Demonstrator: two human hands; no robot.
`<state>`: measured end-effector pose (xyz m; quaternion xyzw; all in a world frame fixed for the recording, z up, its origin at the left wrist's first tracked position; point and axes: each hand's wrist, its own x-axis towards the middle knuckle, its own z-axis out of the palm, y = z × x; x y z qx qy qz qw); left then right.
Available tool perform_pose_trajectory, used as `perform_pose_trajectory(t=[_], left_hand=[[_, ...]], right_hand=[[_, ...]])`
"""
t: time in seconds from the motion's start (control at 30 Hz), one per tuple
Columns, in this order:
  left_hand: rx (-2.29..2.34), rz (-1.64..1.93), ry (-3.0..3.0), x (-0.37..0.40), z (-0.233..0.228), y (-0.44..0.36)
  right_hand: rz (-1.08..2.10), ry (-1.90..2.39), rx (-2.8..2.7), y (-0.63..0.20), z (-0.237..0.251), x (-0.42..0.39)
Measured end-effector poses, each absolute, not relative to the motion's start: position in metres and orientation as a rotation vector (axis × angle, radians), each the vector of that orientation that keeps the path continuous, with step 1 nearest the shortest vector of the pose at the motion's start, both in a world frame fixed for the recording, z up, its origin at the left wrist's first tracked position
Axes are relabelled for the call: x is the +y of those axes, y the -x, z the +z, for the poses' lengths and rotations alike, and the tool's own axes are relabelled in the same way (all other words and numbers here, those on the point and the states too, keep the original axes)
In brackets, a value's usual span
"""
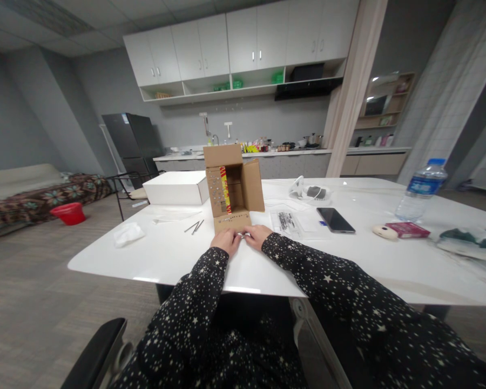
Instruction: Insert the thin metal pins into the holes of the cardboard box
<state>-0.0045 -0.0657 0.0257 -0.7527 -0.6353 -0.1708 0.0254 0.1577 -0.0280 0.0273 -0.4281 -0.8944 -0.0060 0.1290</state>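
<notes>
A brown cardboard box stands on its side on the white table, its opening facing me and its flaps spread. Small shiny pieces dot the left flap and the lower flap. At the edge of that lower flap, my left hand and my right hand have their fingers bent together. A tiny silvery bit shows between the fingertips, too small to name. To the left lie a few thin metal rods. A clear plastic case with small dark parts sits to the right of my right hand.
A white box and crumpled tissue are on the left. Rightward lie a phone, white corded item, red pack and upright water bottle. The table's front edge is close to my body.
</notes>
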Motion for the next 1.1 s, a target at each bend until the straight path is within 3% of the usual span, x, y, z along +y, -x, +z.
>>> perform_pose_trajectory(t=[1.1], left_hand=[[-1.977, -0.559, 2.350, -0.0662, 0.0249, 0.0056]], right_hand=[[0.015, 1.251, -2.589, -0.1573, 0.0276, -0.0288]])
